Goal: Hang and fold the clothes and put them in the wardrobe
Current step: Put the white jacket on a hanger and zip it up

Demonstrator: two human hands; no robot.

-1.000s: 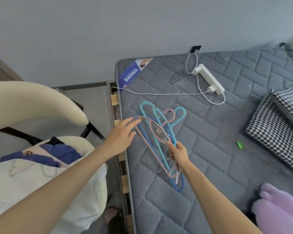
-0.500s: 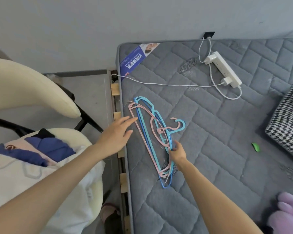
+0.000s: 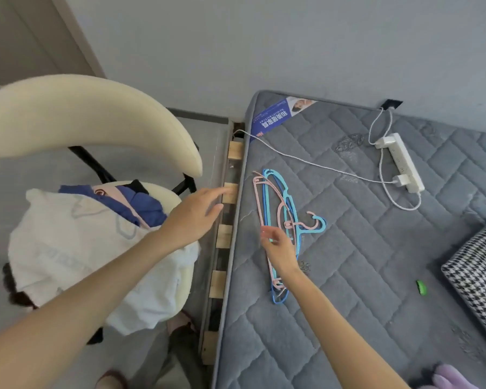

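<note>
A stack of pink and blue plastic hangers (image 3: 281, 209) lies on the grey quilted mattress (image 3: 348, 276) near its left edge. My right hand (image 3: 278, 245) hovers over the lower part of the hangers with loose fingers and holds nothing. Stretched flat and empty, my left hand (image 3: 197, 214) is over the gap between bed and chair, left of the hangers. A pile of clothes, white (image 3: 76, 248) on top with blue and pink ones (image 3: 132, 203) beneath, sits on the cream chair (image 3: 96, 119) at the left.
A white power strip (image 3: 404, 161) with a plugged charger and its cable lies on the mattress at the upper right. A houndstooth cushion (image 3: 477, 279) sits at the right edge, a small green object (image 3: 421, 287) near it, and something purple (image 3: 452, 377) at the bottom right. Wooden bed slats (image 3: 225, 234) show beside the mattress.
My right hand has let go of the hangers, which now lie on the mattress. My left hand has pulled back left, off the mattress toward the chair. The view has turned left.
</note>
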